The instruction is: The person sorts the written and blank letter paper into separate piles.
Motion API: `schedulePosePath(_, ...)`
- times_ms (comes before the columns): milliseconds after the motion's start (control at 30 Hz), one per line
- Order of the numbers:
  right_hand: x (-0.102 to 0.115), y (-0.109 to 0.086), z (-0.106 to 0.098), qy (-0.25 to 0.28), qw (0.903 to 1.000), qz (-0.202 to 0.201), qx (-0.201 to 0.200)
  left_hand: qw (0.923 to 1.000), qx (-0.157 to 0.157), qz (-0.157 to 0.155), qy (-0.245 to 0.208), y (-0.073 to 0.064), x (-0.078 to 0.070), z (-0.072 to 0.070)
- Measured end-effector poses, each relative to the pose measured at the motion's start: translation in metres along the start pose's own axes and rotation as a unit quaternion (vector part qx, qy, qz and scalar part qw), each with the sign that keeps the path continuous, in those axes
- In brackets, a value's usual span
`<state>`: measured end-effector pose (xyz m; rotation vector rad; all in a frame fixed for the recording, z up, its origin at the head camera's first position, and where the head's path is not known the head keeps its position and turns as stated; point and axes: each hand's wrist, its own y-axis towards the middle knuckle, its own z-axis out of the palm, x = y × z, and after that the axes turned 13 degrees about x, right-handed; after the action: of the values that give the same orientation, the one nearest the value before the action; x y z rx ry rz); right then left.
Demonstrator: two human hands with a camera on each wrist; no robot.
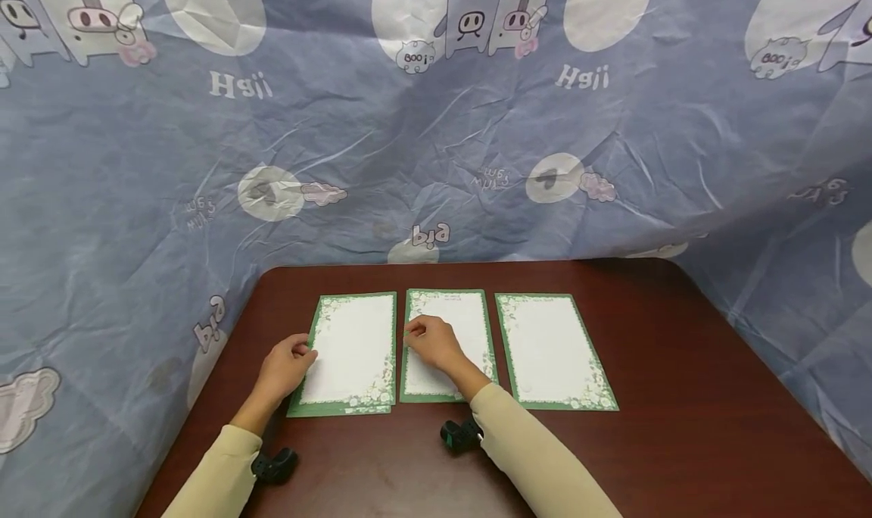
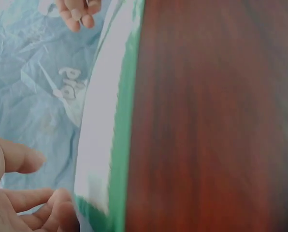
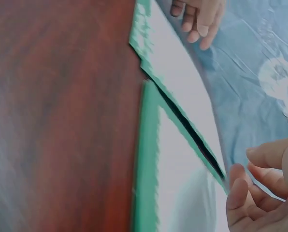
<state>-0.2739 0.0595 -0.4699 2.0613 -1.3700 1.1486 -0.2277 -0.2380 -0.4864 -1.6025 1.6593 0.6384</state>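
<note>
Three white sheets with green floral borders lie side by side. Along the outer edge of the left sheet [image 1: 350, 344] is my left hand [image 1: 284, 366], its fingers right at the paper. A second green border shows under that sheet's lower edge, slightly offset. In the left wrist view the thumb [image 2: 25, 159] stands apart from the bent fingers. My right hand [image 1: 434, 342] is over the left part of the middle sheet [image 1: 436, 378] and hides some of it. The right wrist view shows its thumb [image 3: 265, 153] apart from loosely bent fingers, with nothing between them.
The right sheet [image 1: 550, 347] lies beyond my right hand. All the paper is on a dark reddish-brown table [image 1: 681, 397]. A blue patterned cloth [image 1: 381, 162] hangs behind the table and along its sides. Black bands [image 1: 275, 466] are on both wrists.
</note>
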Motion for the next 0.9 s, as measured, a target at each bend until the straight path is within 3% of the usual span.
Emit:
schedulePosePath(367, -0.035, -0.022, -0.051, -0.01, 0.9985, 0.036, -0.04, 0.9913, 0.066, 0.05, -0.102, 0.015, -0.043, 0.031)
schedulePosePath(633, -0.067, -0.056, -0.072, -0.035, 0.9949, 0.064, -0.07, 0.9822, 0.125, 0.077, -0.116, 0.024, -0.073, 0.063)
schedulePosePath(900, -0.075, -0.076, -0.079, -0.059, 0.9922, 0.067, -0.086, 0.9778, 0.167, 0.076, -0.101, 0.032, -0.09, 0.086)
